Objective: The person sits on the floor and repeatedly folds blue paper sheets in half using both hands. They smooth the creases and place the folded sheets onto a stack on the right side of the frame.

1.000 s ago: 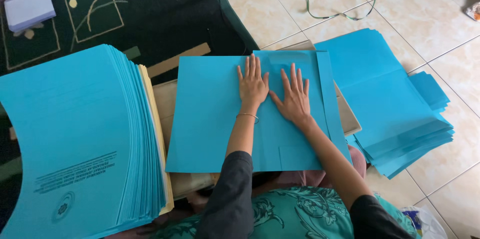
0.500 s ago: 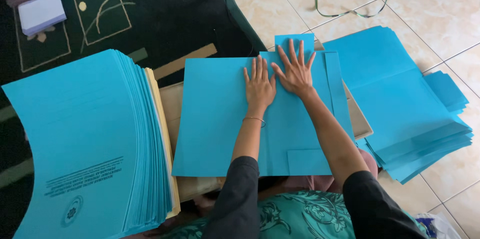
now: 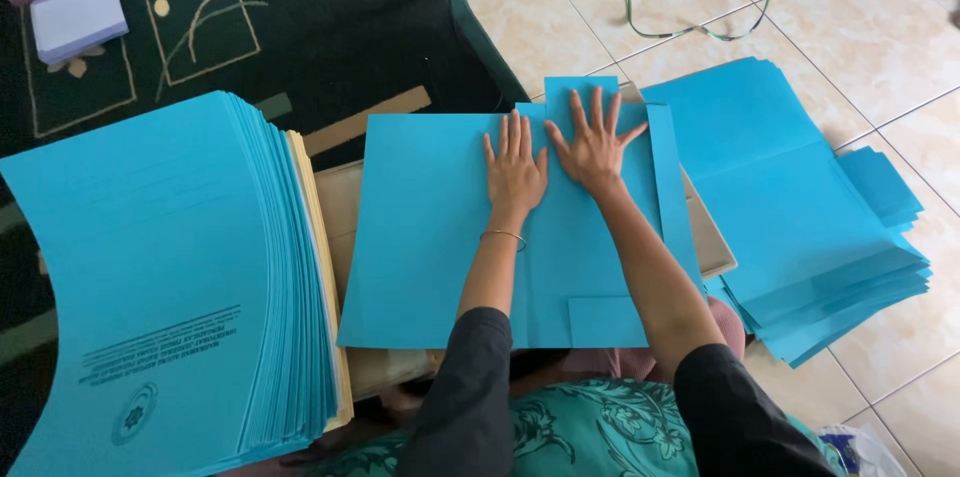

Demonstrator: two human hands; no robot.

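Blue folder sheet (image 3: pixel 430 237) lies under flat, open left hand (image 3: pixel 515 169) and right hand (image 3: pixel 593 147).

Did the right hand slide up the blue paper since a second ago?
Yes. The right hand slid away from the person along the blue sheet: its fingertips now reach the small tab at the far edge.

A folder sheet (image 3: pixel 430 237) lies flat on a board (image 3: pixel 335 197) at centre. Both hands rest on the sheet's far half, left hand (image 3: pixel 515 169) just beside right hand (image 3: pixel 595 149). A tall stack of sheets (image 3: pixel 160 277) sits to the left, touching the board. A lower stack (image 3: pixel 800 217) lies right. A rug (image 3: pixel 250 27) lies far left, a cable (image 3: pixel 690 12) far right.
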